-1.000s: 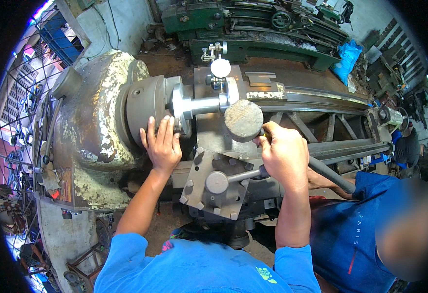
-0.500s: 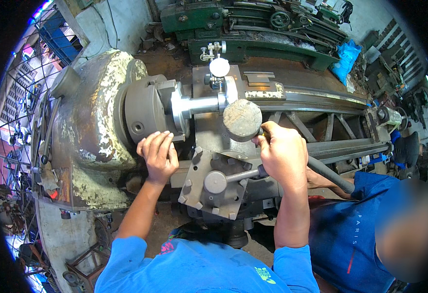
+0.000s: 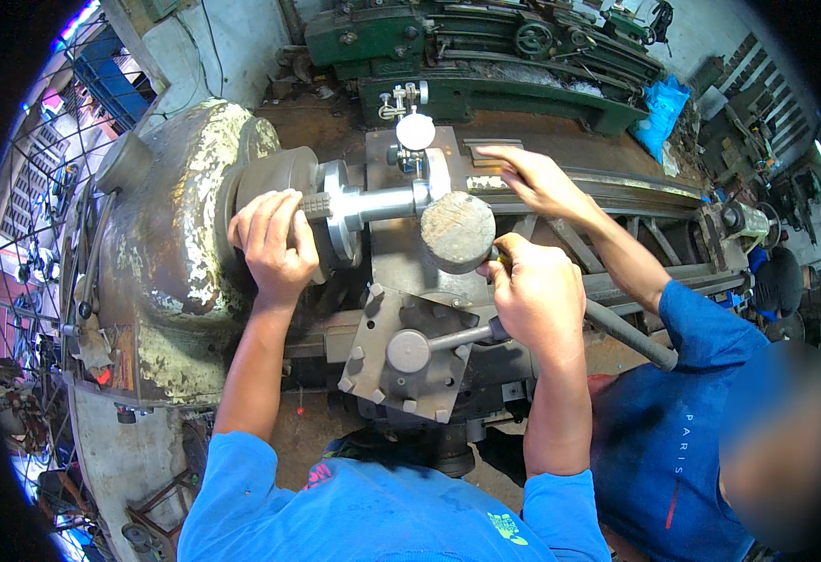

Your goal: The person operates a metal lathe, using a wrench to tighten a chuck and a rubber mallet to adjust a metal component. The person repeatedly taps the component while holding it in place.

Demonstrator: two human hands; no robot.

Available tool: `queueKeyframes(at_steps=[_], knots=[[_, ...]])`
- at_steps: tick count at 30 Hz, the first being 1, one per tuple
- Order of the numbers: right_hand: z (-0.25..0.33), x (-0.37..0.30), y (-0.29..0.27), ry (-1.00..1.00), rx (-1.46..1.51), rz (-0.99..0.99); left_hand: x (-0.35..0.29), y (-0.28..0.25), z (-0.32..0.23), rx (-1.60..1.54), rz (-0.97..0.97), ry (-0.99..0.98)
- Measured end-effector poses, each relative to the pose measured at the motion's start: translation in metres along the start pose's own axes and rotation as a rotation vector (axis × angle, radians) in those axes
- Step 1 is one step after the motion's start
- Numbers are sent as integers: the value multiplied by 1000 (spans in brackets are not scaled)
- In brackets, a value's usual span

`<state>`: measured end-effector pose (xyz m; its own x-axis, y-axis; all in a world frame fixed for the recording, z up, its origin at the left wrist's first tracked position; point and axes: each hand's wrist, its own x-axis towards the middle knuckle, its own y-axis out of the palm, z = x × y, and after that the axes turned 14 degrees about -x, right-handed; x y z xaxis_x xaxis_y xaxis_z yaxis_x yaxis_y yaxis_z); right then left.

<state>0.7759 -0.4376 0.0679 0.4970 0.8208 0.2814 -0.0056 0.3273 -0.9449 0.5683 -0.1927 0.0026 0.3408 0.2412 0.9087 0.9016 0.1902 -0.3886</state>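
Two bare hands at work over an old grey metal lathe (image 3: 195, 281), its paint flaking on the headstock at the left.

Left hand (image 3: 275, 245): fingers curled over the rim of the dark round chuck (image 3: 270, 178), palm against its face, gripping it. Forearm comes up from the near edge, blue sleeve.

Right hand (image 3: 537, 295): closed in a fist around the handle of a mallet with a round, worn grey head (image 3: 455, 230). Head sits just beside the fist on its far-left side, flat face turned up toward the camera. Handle itself is hidden inside the fist, so I cannot tell which way it runs.

Workpiece: a bright steel shaft with a wide flange (image 3: 373, 204), clamped in the chuck. Long axis lies left to right across the scene; flange end at the chuck, free end pointing right, toward the mallet head, which is touching or just short of it — cannot tell which.

Just beyond the shaft, a dial gauge with a white round face (image 3: 415, 131) stands on a small stand.

Near side: a grey square tool post block with bolt heads (image 3: 409, 354) and a lever running right toward the fist.

A second person in a dark blue shirt, at right, reaches a hand (image 3: 532, 178) onto the lathe's far side, fingers spread flat on the metal.

A green machine (image 3: 485, 56) stands farther off.
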Motion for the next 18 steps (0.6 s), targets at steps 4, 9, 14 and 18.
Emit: queueKeyframes(at_steps=[4,9,14,18], knots=[[2,1,-3,49,-10,35,12,4,12,30,-16,-17],[2,1,-2,33,-1,19,31,15,35,67,36,-54],[0,0,2,18,-19,3,42,30,50,68,179,-195],[0,-1,1,-5,-23,-11,39,35,48,113,386,-321]])
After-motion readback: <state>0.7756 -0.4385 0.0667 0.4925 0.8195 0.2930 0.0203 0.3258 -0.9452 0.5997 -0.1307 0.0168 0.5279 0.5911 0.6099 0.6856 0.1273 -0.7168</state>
